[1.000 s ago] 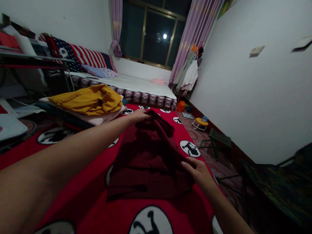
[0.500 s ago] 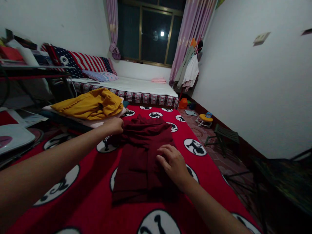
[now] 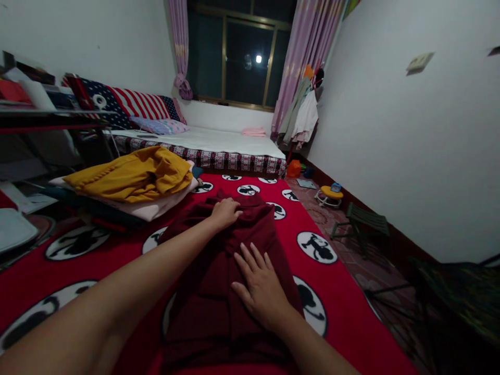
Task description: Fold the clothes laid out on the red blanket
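A dark maroon garment [image 3: 203, 291] lies spread and partly folded on a red blanket, its far end bunched into wrinkles. My left hand [image 3: 226, 212] is at that bunched far end, its fingers curled together on the cloth; the fingertips are partly hidden. Flat on the middle of the garment rests my right hand [image 3: 258, 286], open, with fingers spread. To the left is a pile of clothes, topped by a mustard-yellow garment [image 3: 133, 174] over a pale pink one [image 3: 156, 207].
The red blanket [image 3: 351, 312] with white monkey circles covers the surface under the garment. A bed [image 3: 219, 138] stands beyond it below the window. A loaded desk [image 3: 54, 117] is at left. At right are a yellow stool [image 3: 330, 192] and a folding stool [image 3: 365, 219].
My left hand has moved right, from the garment's far left edge to its upper middle. My right hand has spread its fingers flatter on the cloth. The view has shifted slightly.
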The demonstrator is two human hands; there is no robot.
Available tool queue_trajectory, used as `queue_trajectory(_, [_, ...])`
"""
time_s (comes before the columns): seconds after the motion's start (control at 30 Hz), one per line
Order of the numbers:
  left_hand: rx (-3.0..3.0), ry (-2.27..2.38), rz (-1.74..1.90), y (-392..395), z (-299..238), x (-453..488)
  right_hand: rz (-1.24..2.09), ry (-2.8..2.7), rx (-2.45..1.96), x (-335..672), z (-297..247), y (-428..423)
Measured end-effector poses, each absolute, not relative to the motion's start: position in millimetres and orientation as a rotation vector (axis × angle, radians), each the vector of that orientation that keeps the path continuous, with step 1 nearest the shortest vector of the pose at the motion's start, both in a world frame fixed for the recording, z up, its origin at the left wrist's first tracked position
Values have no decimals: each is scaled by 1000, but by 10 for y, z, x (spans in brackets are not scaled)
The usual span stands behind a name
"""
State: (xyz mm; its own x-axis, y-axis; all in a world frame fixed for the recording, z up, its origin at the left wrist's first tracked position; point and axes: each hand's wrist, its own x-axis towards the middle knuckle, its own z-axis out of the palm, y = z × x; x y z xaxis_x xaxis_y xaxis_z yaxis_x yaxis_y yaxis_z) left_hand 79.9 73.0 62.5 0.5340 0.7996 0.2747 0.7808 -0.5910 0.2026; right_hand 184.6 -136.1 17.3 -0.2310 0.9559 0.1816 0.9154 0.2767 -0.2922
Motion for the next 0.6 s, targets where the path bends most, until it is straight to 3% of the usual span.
queue_trajectory(0.2, [2683,1421,577,828,532,778,191,-2202,-1664,1853,167,-1376])
queue_trajectory(0.4, [2439,1666,1006,905,663,494,185,-2137,-1649,1841,176,-1391])
queue_trajectory(0.6, [2414,1735,858,885,578,234,172,-2114,-1609,1848,168,-1398])
